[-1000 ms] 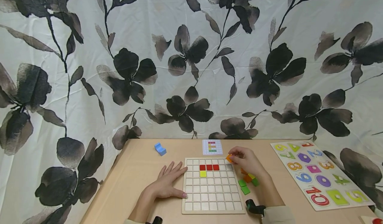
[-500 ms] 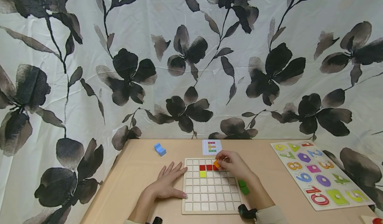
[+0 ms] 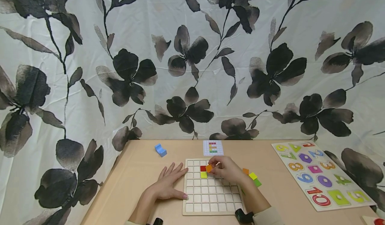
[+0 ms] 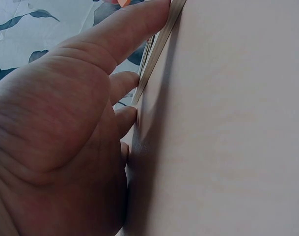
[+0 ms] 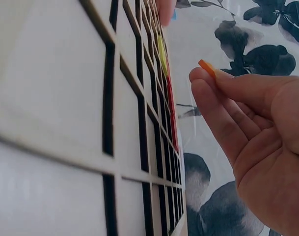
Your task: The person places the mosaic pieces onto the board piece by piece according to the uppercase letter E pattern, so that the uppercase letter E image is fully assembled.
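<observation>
A wooden grid board point(image 3: 210, 198) with white squares lies on the table. My left hand point(image 3: 168, 185) rests along its left side, fingers spread, fingertips and thumb at the edge. Between thumb and fingertips, my right hand point(image 3: 227, 170) pinches an orange square tile point(image 3: 209, 168) over the board's upper rows. In the right wrist view that orange tile point(image 5: 206, 67) is seen edge-on, apart from the board. One red tile point(image 3: 203, 168) shows in the grid, with a yellow tile point(image 3: 203, 175) right below it. The right hand hides the rest of the red row.
Loose orange point(image 3: 245, 171), yellow point(image 3: 253, 176) and green point(image 3: 257, 182) tiles lie right of the board, partly behind the right forearm. A pattern card point(image 3: 213, 148) sits beyond the board. A blue block point(image 3: 160, 150) is at back left, a number puzzle board point(image 3: 318, 176) at right.
Holding the orange tile, my right hand has moved left from the board's upper right corner to over the red row. The left hand has stayed in place.
</observation>
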A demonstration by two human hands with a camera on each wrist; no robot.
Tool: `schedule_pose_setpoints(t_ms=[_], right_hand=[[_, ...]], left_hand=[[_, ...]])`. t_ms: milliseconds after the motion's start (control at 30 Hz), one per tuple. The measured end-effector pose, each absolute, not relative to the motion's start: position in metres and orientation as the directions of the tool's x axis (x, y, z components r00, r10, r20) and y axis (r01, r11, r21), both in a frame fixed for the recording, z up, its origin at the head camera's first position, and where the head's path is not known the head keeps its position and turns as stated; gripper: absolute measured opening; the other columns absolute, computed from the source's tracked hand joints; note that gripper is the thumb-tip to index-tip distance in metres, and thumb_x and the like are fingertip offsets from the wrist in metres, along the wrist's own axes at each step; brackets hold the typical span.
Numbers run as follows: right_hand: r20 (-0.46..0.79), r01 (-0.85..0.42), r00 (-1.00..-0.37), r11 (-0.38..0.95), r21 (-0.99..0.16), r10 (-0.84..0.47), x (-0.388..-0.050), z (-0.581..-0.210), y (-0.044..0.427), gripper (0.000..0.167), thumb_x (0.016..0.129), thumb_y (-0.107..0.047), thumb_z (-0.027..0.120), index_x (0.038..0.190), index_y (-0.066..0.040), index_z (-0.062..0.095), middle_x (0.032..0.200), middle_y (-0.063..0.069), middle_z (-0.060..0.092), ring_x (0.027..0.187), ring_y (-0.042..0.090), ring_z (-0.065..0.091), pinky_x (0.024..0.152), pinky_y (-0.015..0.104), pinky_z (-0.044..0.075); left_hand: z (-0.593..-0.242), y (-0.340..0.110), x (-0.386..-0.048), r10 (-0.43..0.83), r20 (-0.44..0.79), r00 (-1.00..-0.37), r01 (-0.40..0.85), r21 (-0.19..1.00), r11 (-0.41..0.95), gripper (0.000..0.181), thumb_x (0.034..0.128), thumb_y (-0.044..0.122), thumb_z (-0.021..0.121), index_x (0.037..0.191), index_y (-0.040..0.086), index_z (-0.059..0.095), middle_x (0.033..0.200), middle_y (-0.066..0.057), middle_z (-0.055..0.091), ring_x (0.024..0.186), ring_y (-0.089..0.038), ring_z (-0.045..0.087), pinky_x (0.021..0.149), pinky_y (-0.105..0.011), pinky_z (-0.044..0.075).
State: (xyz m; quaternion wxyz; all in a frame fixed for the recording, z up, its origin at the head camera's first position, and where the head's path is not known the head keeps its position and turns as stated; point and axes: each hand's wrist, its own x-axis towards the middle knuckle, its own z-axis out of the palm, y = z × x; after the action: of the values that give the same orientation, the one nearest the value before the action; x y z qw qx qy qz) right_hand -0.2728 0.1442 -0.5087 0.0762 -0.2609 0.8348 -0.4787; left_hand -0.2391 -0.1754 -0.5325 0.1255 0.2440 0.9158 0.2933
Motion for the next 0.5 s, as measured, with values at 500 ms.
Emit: schedule_pose_setpoints(t_ms=[500], right_hand=[[0.076,-0.387,-0.83,0.472,-0.792,-0.553,-0.266,-0.514,0.13,0.014,0.095,-0.014,0.077,0.106,-0.007,0.071,0.086,-0.005,0.065,0.077,0.009,0.06,0.071,0.019,0.052]], left_hand=[[-0.534,-0.176,-0.24,0.516,-0.095,-0.851,0.367,0.596,0.715,0.107,0.0756,0.066,0.083,0.163,0.025,0.037,0.175,-0.01,0.018,0.162,-0.042,0.0,0.125,-0.07,-0.006]])
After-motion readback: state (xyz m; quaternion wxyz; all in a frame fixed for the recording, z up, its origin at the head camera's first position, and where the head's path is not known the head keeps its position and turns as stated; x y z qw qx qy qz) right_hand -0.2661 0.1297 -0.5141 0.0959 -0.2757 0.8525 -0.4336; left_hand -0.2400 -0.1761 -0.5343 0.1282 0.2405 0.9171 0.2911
